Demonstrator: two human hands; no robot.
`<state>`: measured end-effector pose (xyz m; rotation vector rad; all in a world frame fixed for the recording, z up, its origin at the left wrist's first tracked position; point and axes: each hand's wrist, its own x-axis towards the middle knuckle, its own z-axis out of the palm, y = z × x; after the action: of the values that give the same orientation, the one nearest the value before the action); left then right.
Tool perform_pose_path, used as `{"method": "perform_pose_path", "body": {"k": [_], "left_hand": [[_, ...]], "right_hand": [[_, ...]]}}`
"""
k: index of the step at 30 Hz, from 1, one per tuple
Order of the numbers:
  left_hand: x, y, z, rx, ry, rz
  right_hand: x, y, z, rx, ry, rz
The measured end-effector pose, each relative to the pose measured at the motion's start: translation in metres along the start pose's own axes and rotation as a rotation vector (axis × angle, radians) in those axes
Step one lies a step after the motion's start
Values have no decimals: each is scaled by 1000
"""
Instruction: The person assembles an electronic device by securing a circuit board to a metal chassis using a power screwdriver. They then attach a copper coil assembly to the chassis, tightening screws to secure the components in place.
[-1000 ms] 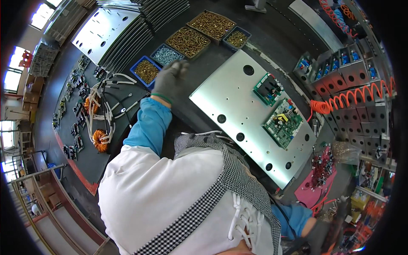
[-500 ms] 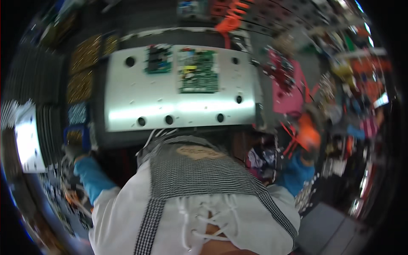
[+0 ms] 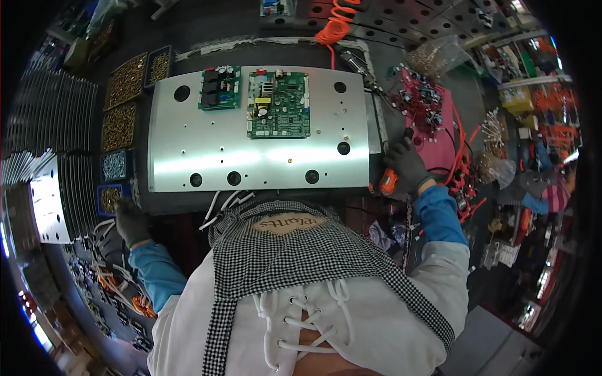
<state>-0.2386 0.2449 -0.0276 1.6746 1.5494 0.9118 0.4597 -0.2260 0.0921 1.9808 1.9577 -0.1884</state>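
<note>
My right hand point(image 3: 407, 164), in a dark glove, is closed round an orange-and-black power screwdriver point(image 3: 389, 182) at the right edge of a metal panel. My gloved left hand point(image 3: 130, 224) is at the near edge of a small blue tray point(image 3: 100, 202) of brass-coloured screws. Its fingers are bent together, and what they hold, if anything, is hidden. The silvery panel point(image 3: 251, 164) lies before me, with several black grommets near its edges. On its far half sit a larger green circuit board point(image 3: 282, 122) and a smaller one point(image 3: 219, 91) with black parts.
Trays of screws point(image 3: 119, 125) line the panel's left side, beside stacked metal sheets point(image 3: 47, 119). To the right, a pink mat point(image 3: 436, 150) bears tangled small wired parts point(image 3: 423, 103). An orange coiled hose point(image 3: 338, 28) hangs beyond the panel. White cables point(image 3: 213, 210) show at its near edge.
My right hand has come leftward with the screwdriver, from beyond the pink mat to the panel's right edge. The left hand stays by the blue tray. The view has steadied.
</note>
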Motion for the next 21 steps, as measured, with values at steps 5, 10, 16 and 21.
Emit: {"method": "perform_pose_path", "body": {"k": [5,10,16,21], "left_hand": [[-80,37,42,-531,-53,-174],[-164,113,86,-572,-414,-257],[-232,252,125,-1288,-368,-1042],[-226,253,106,-1220,-333,-747]], "right_hand": [[65,77,18,-64,263,141],[193,86,-65,750,565,103],[307,33,-114,751,321,-130],[290,24,-126,925,527,-129]]}}
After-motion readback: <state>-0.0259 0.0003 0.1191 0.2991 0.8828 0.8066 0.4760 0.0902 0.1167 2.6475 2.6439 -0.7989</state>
